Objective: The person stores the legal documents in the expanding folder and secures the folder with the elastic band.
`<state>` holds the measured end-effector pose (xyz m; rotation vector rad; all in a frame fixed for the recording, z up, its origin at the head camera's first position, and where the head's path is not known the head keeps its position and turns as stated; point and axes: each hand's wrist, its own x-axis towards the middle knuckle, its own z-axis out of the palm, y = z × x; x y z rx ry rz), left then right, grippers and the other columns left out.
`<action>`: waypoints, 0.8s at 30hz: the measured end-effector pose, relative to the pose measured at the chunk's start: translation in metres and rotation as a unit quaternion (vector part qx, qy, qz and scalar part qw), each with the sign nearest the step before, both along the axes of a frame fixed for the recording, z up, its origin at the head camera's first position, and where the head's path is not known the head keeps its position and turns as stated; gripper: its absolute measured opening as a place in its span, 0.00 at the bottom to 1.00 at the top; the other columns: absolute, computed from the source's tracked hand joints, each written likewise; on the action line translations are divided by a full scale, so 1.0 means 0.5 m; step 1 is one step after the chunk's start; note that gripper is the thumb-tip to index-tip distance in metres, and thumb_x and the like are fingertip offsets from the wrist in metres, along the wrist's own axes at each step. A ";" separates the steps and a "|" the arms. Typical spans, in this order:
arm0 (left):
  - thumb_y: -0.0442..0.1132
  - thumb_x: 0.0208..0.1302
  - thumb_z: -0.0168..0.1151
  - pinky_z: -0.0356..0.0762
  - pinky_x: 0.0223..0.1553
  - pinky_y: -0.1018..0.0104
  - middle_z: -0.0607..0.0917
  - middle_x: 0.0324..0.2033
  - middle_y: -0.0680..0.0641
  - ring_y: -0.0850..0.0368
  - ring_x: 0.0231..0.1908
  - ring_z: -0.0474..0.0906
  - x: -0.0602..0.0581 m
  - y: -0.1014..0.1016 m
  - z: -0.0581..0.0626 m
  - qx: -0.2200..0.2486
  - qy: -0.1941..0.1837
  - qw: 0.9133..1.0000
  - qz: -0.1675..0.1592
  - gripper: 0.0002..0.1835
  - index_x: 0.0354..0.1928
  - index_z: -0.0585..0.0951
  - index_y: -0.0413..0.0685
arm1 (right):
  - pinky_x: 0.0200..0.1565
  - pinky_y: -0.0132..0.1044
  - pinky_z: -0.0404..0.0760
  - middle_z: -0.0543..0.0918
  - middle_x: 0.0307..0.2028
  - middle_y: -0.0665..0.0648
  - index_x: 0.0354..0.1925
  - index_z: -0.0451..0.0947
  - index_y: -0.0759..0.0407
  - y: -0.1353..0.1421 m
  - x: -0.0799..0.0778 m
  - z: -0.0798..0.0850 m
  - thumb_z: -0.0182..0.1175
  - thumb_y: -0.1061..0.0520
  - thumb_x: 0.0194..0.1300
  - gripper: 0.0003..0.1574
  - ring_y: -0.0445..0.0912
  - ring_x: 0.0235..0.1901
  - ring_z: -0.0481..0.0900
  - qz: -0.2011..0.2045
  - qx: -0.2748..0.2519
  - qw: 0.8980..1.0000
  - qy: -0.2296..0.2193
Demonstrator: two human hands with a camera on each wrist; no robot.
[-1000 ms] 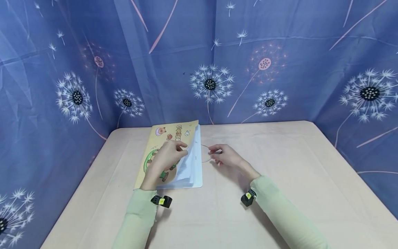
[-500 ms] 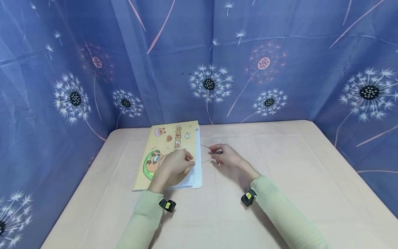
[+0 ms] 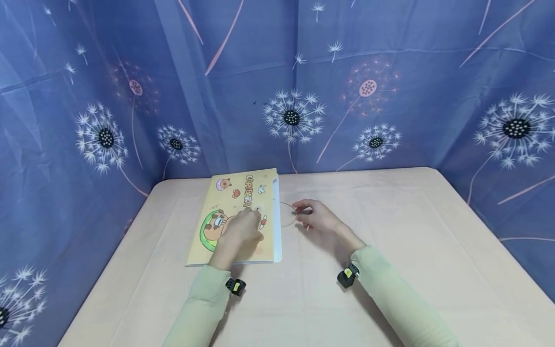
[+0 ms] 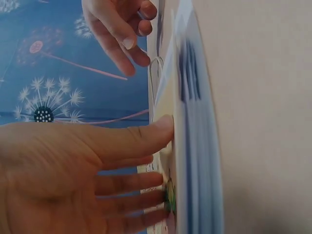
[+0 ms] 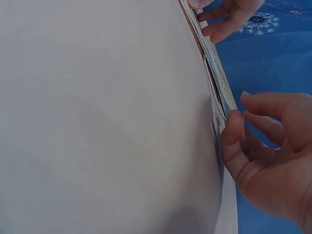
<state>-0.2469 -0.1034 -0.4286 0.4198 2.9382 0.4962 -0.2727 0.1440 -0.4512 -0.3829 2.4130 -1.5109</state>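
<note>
A yellow file folder point(image 3: 230, 193) with cartoon animals and the word CAPYBARA lies on the table, its front cover down over the contents. A strip of the pale back cover point(image 3: 277, 243) shows along the right side. My left hand point(image 3: 238, 233) rests on the front cover, thumb and fingers extended against it in the left wrist view. Stacked sheets point(image 4: 197, 146) show at the folder's near edge. From the right side a thin elastic band point(image 3: 287, 205) loops out, and my right hand point(image 3: 321, 217) holds its end with curled fingers, just beyond the folder.
The table point(image 3: 390, 231) has a pale cover and reaches to a blue curtain point(image 3: 234, 96) with dandelion prints at the back and sides. Both wrists carry small black cameras, over light green sleeves point(image 3: 390, 289).
The front cover, lifted at its right side a second ago with white sheets showing, now lies down. My left hand moved slightly right and nearer with it; my right hand stays on the band.
</note>
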 end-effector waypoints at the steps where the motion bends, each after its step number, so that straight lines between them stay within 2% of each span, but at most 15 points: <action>1: 0.41 0.48 0.76 0.77 0.51 0.49 0.81 0.52 0.41 0.44 0.49 0.77 -0.002 -0.003 -0.002 -0.006 -0.001 1.000 0.005 0.25 0.51 0.83 0.44 | 0.31 0.33 0.79 0.78 0.55 0.70 0.66 0.70 0.68 0.001 -0.001 0.001 0.58 0.66 0.67 0.30 0.45 0.28 0.79 0.000 0.000 1.000 0.001; 4: 0.49 0.49 0.77 0.71 0.57 0.36 0.75 0.62 0.37 0.36 0.59 0.71 -0.010 -0.016 -0.003 -0.007 -0.025 0.999 0.022 0.36 0.61 0.78 0.43 | 0.32 0.34 0.80 0.78 0.54 0.70 0.66 0.69 0.69 0.005 -0.003 0.002 0.57 0.66 0.66 0.30 0.45 0.29 0.79 0.002 0.002 1.000 0.004; 7: 0.56 0.51 0.75 0.51 0.65 0.24 0.61 0.74 0.38 0.31 0.72 0.55 -0.020 -0.036 -0.002 -0.008 -0.067 0.997 0.037 0.49 0.73 0.66 0.49 | 0.31 0.34 0.80 0.78 0.53 0.70 0.66 0.69 0.70 0.011 -0.005 0.005 0.57 0.67 0.66 0.30 0.45 0.29 0.78 0.005 0.005 1.000 0.007; 10: 0.61 0.52 0.72 0.37 0.65 0.20 0.51 0.78 0.40 0.31 0.76 0.42 -0.029 -0.049 0.001 -0.021 -0.097 0.994 0.040 0.54 0.77 0.58 0.55 | 0.28 0.33 0.79 0.79 0.51 0.69 0.65 0.70 0.71 0.016 -0.010 0.004 0.57 0.67 0.66 0.29 0.44 0.27 0.77 0.009 0.008 1.000 0.009; 12: 0.63 0.51 0.71 0.38 0.64 0.19 0.51 0.78 0.40 0.32 0.76 0.45 -0.033 -0.052 0.004 -0.035 -0.099 0.994 0.029 0.54 0.78 0.58 0.57 | 0.27 0.32 0.78 0.80 0.50 0.69 0.64 0.71 0.71 0.020 -0.013 0.002 0.57 0.67 0.65 0.28 0.43 0.25 0.76 0.010 0.013 1.000 0.011; 16: 0.65 0.50 0.72 0.47 0.60 0.18 0.56 0.76 0.41 0.34 0.74 0.52 -0.037 -0.049 0.006 -0.057 -0.089 0.994 0.020 0.54 0.77 0.60 0.59 | 0.26 0.31 0.77 0.81 0.47 0.67 0.62 0.72 0.73 0.027 -0.020 -0.003 0.57 0.68 0.65 0.27 0.43 0.24 0.76 0.015 0.031 0.999 0.025; 21: 0.67 0.48 0.72 0.58 0.56 0.20 0.63 0.71 0.41 0.37 0.66 0.61 -0.044 -0.047 0.001 -0.082 -0.073 0.994 0.004 0.53 0.75 0.64 0.58 | 0.27 0.30 0.77 0.82 0.45 0.65 0.60 0.74 0.72 0.029 -0.028 0.002 0.59 0.67 0.64 0.26 0.43 0.25 0.77 0.019 0.074 0.995 0.056; 24: 0.68 0.47 0.72 0.55 0.56 0.18 0.61 0.71 0.39 0.35 0.69 0.58 -0.051 -0.055 -0.003 -0.072 -0.079 0.994 -0.007 0.53 0.74 0.64 0.57 | 0.26 0.30 0.77 0.83 0.43 0.65 0.59 0.76 0.72 0.026 -0.034 0.006 0.59 0.66 0.63 0.25 0.41 0.24 0.77 0.023 0.094 0.993 0.067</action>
